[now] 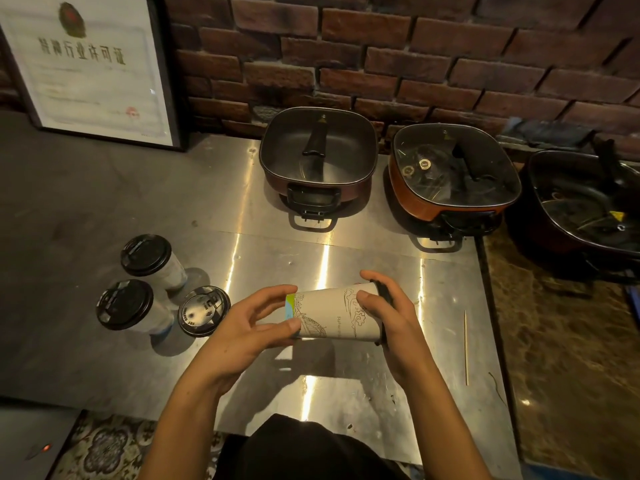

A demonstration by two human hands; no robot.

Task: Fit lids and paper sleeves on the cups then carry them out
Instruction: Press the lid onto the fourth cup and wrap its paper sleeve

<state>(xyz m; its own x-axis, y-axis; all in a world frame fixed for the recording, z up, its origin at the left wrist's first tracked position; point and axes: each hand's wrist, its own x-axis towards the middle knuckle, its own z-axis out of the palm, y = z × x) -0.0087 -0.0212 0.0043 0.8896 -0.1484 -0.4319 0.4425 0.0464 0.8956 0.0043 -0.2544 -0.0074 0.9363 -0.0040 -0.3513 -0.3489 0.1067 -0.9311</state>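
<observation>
I hold a paper cup [332, 315] sideways above the steel counter, its black lid pointing right. A white printed paper sleeve wraps the cup, and a green and blue band shows at its left end. My left hand [254, 327] grips the cup's bottom end with thumb and fingers. Around the lidded end curls my right hand [388, 311]. Three other cups with black lids stand at the left: one at the back [147, 255], one in front of it [125, 304], and one beside that [204, 310].
Three square electric pots with glass lids line the brick wall: one in the middle [318, 157], one to its right [453, 171], one at the far right [585, 199]. A framed certificate [90, 67] leans at the back left. A thin wooden skewer [465, 348] lies on the right.
</observation>
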